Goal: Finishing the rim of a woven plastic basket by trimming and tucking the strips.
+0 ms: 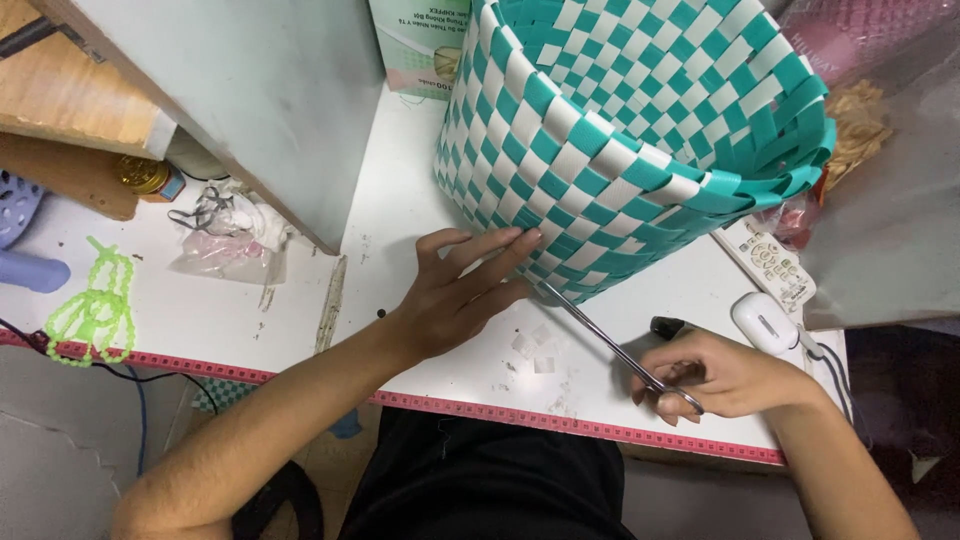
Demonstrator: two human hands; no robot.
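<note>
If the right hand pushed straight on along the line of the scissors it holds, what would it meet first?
The right hand aims its thin metal scissors up-left; the tips already seem to reach the teal-and-white woven plastic basket by the left hand's fingertips.

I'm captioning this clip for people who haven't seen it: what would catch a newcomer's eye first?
A big teal-and-white woven basket lies tipped on the white table, filling the upper right. The left hand presses flat against its lower wall, while the right hand holds slim metal scissors pointed at the basket's bottom edge. At far left lies a neon-green beaded piece.
</note>
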